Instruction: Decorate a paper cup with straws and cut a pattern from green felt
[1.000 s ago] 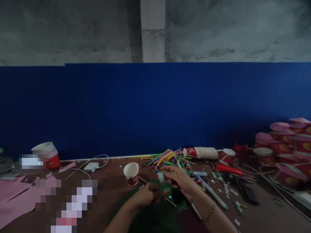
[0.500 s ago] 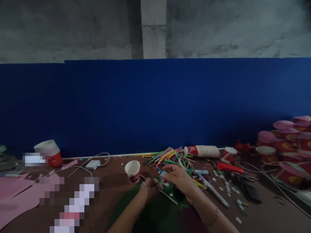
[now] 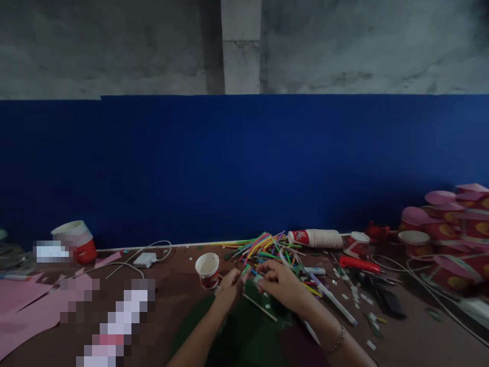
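Observation:
My left hand (image 3: 230, 285) and my right hand (image 3: 278, 281) meet low in the middle of the brown table, over a dark green sheet (image 3: 244, 331). Both hands have their fingers pinched together on a small thin piece between them, perhaps a bit of straw or tape; it is too small and dim to name. A thin stick (image 3: 260, 308) lies on the green sheet just under the hands. A heap of coloured straws (image 3: 263, 246) lies just beyond the fingers. A white and red paper cup (image 3: 207, 270) stands upright to the left of my left hand.
A stack of paper cups (image 3: 315, 238) lies on its side behind the straws. A red-handled cutter (image 3: 359, 265), white scraps and cables lie to the right, with pink-lidded red cups (image 3: 443, 219) at far right. Pink paper (image 3: 23, 306), a charger (image 3: 145, 260) and another cup stack (image 3: 76, 239) are left. A blue board backs the table.
My left hand has moved up and away from me, closing in on my right hand near the straws. The white strip seen earlier between the fingers no longer shows.

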`<state>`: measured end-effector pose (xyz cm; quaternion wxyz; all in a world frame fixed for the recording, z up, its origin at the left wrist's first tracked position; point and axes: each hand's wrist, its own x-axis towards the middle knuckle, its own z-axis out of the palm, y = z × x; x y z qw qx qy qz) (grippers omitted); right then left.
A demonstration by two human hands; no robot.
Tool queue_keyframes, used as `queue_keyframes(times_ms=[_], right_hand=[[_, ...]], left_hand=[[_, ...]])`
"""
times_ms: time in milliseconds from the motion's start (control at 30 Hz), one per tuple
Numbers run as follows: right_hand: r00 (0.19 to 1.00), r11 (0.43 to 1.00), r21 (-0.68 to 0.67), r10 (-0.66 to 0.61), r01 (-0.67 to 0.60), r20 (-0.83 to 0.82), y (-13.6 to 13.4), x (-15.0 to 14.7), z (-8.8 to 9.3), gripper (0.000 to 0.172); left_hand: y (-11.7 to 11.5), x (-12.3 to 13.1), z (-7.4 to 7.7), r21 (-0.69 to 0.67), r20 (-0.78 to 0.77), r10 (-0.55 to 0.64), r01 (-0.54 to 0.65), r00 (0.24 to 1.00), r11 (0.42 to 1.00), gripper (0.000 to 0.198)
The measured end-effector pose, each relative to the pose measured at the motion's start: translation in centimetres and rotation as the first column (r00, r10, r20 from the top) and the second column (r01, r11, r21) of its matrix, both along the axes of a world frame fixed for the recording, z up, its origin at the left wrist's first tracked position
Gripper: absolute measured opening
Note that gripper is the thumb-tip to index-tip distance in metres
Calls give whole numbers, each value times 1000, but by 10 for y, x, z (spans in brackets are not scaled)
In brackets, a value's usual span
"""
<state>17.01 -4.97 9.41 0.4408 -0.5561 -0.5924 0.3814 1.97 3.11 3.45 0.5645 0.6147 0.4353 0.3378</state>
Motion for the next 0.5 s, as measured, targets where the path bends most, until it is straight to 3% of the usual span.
queue_keyframes(times_ms=[133, 300, 500], right_hand=[[995, 1000, -22, 5, -3, 102, 4, 6, -8, 22], [968, 1000, 10, -5, 3, 249, 9, 14, -20, 22], [950, 1000, -13, 20, -16, 313, 10, 16, -21, 24]], left_hand=[[5, 2, -5, -51, 55, 5, -2, 998, 999, 35], [1, -1, 0, -75, 53, -10, 14, 999, 997, 39], [1, -3, 4, -188, 126, -51, 74, 991, 979, 43]])
